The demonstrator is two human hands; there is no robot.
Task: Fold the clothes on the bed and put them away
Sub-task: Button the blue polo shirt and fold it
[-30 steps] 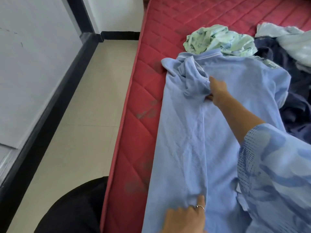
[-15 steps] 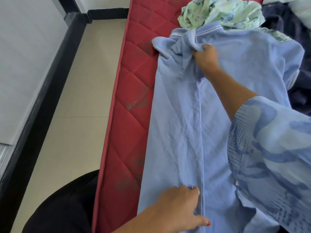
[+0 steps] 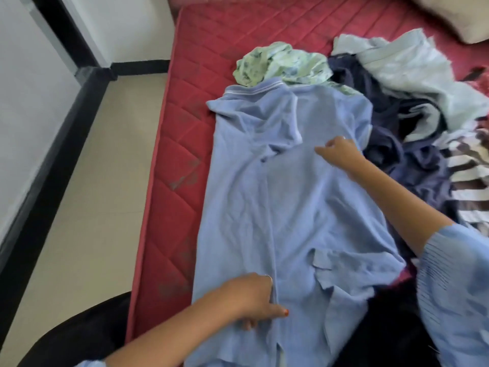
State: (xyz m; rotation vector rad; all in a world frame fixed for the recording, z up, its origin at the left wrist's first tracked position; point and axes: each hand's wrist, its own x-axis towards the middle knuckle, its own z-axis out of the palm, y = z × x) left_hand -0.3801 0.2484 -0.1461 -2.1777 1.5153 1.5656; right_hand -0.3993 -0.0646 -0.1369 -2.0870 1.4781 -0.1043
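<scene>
A light blue polo shirt (image 3: 304, 207) lies lengthwise on the red mattress (image 3: 169, 207). Its left side and left sleeve are folded inward over the body. My left hand (image 3: 248, 300) presses on the folded edge near the hem, thumb stretched out across the fabric. My right hand (image 3: 340, 152) hovers just over the shirt's chest, right of the folded sleeve, with loosely curled fingers that hold nothing. Beyond the collar sits a crumpled green patterned garment (image 3: 280, 64).
A heap of unfolded clothes lies to the right: dark navy cloth (image 3: 397, 157), a pale blue-grey garment (image 3: 412, 64) and a striped piece (image 3: 468, 178). A pillow (image 3: 463, 14) is at the far right corner. Beige tiled floor (image 3: 87, 207) runs along the bed's left edge.
My right hand has let go of the bunched sleeve, which now lies flat over the chest, and has moved right. My left hand stays on the fold near the hem.
</scene>
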